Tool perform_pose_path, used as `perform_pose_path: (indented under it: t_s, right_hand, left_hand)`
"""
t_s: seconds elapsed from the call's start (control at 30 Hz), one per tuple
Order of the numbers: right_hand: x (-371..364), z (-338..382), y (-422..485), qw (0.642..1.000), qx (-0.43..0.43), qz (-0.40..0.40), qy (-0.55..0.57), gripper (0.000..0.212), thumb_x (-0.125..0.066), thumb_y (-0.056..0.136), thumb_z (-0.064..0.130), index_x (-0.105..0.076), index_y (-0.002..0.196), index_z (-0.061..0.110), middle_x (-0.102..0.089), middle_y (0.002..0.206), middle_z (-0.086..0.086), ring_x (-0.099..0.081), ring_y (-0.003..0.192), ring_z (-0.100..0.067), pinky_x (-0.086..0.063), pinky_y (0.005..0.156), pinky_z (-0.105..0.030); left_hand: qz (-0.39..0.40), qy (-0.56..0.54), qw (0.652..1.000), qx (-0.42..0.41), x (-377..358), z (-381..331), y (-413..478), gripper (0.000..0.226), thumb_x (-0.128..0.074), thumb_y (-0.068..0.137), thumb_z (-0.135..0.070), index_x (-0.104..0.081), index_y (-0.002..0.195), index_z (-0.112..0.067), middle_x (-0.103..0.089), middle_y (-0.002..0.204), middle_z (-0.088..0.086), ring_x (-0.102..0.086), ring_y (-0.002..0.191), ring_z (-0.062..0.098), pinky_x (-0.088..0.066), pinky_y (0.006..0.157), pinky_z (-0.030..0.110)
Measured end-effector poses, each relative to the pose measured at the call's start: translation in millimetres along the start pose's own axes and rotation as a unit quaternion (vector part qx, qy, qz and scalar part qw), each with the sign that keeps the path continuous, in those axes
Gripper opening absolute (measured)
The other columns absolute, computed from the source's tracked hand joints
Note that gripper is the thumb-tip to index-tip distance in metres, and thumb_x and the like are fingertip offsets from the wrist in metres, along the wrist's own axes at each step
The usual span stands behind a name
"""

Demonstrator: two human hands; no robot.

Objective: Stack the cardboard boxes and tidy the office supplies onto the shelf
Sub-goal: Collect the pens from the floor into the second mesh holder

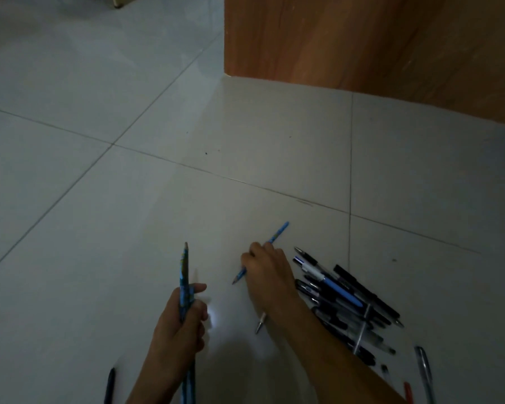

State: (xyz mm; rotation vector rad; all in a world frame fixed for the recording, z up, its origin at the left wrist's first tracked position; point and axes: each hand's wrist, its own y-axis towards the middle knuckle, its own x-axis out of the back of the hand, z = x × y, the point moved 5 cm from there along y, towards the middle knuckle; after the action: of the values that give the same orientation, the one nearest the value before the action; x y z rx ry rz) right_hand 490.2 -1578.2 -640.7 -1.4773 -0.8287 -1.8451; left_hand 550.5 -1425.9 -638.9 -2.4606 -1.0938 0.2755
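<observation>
Left hand (181,322) clamped on blue pencils (185,284), right hand (267,275) pinching one blue pencil (277,233) – pen pile (341,304) beside, no legible print.

Two bare forearms, no sleeves, left hand (181,325), right hand (267,275), no rings visible

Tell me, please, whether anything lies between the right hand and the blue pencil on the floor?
Nothing does: the right hand is already on the blue pencil, fingers over its middle. The pile of pens lies off to the right side.
</observation>
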Motion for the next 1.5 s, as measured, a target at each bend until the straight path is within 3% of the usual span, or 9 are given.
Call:
perform_pose_path:
  t_s: [0.27,0.4,0.7,0.87,1.0,1.1,1.2,1.33,1.5]
  right_hand:
    - [37,21,-17,0.975,0.007,-0.12,0.189,0.01,-0.05,0.088,0.012,-0.058,0.083,0.01,-0.056,0.081,-0.006,-0.05,0.075,-0.022,-0.04,0.062,-0.033]
    - [66,34,-17,0.902,-0.111,-0.127,0.397,0.012,-0.057,0.088,0.008,-0.062,0.1,0.009,-0.062,0.093,-0.006,-0.055,0.078,-0.014,-0.049,0.068,-0.027]
    - [61,27,-58,0.832,-0.234,-0.061,0.499,0.007,-0.066,0.085,0.013,-0.065,0.092,0.012,-0.056,0.073,0.013,-0.055,0.062,0.01,-0.043,0.055,-0.005]
    - [58,-31,-81,0.915,-0.254,-0.019,0.314,0.019,-0.056,0.091,0.024,-0.06,0.109,0.019,-0.056,0.111,0.004,-0.052,0.102,-0.008,-0.048,0.089,-0.026]
    - [40,-88,-119,0.938,-0.325,0.097,0.073,0.053,-0.044,0.097,0.034,-0.032,0.145,0.014,-0.017,0.156,-0.009,-0.014,0.143,-0.027,-0.015,0.118,-0.043]
    - [17,-77,-150,0.931,-0.32,0.163,0.063,0.065,-0.041,0.098,0.037,-0.012,0.151,0.012,0.0,0.158,-0.014,-0.005,0.145,-0.034,-0.007,0.116,-0.045]
    - [20,-60,-162,0.951,-0.284,0.113,0.037,0.067,-0.058,0.081,0.036,-0.044,0.138,0.004,-0.039,0.144,-0.02,-0.041,0.13,-0.042,-0.026,0.104,-0.049]
    - [16,-57,-178,0.948,-0.258,0.172,0.077,0.071,-0.04,0.099,0.035,0.005,0.151,0.016,0.013,0.158,-0.009,0.012,0.145,-0.029,0.014,0.107,-0.037]
    - [14,-42,-195,0.939,-0.224,0.242,0.096,0.089,-0.046,0.096,0.037,0.028,0.139,0.011,0.041,0.141,-0.009,0.032,0.136,-0.029,0.021,0.105,-0.039]
  left_hand:
    - [-0.064,0.054,0.995,-0.053,4,-3,-7,0.01,-0.048,0.096,-0.015,-0.057,0.099,-0.016,-0.042,0.051,0.001,-0.039,0.037,0.01,-0.036,0.038,0.021]
    - [-0.054,0.08,0.993,-0.064,-3,-9,-10,0.016,-0.044,0.098,-0.023,-0.055,0.108,-0.017,-0.048,0.066,0.007,-0.041,0.049,0.016,-0.038,0.045,0.026]
    - [0.064,0.13,0.989,-0.038,-39,2,-25,0.022,-0.042,0.099,-0.024,-0.058,0.084,-0.018,-0.059,0.061,0.0,-0.053,0.054,0.012,-0.045,0.057,0.033]
    - [0.069,0.079,0.994,-0.012,-43,11,-24,0.02,-0.042,0.098,-0.022,-0.06,0.094,-0.015,-0.04,0.061,0.003,-0.039,0.052,0.012,-0.031,0.051,0.026]
    - [0.06,0.013,0.998,0.019,-48,16,-26,0.019,-0.04,0.099,-0.017,-0.057,0.096,-0.01,-0.039,0.062,0.006,-0.045,0.051,0.013,-0.04,0.046,0.024]
    - [0.076,-0.05,0.995,0.029,-57,12,-35,0.016,-0.038,0.099,-0.01,-0.053,0.092,-0.012,-0.042,0.064,0.007,-0.048,0.043,0.008,-0.043,0.04,0.02]
    - [0.096,-0.072,0.992,0.045,-68,13,-40,0.016,-0.038,0.099,-0.007,-0.052,0.095,-0.013,-0.045,0.066,0.007,-0.049,0.044,0.009,-0.043,0.041,0.022]
    - [0.114,-0.075,0.989,0.065,-82,19,-51,0.015,-0.04,0.098,-0.005,-0.053,0.102,-0.014,-0.052,0.074,0.008,-0.051,0.05,0.014,-0.047,0.044,0.023]
    - [0.132,-0.082,0.985,0.081,-92,22,-61,0.019,-0.038,0.099,-0.002,-0.051,0.109,-0.011,-0.054,0.078,0.012,-0.051,0.061,0.022,-0.049,0.048,0.026]
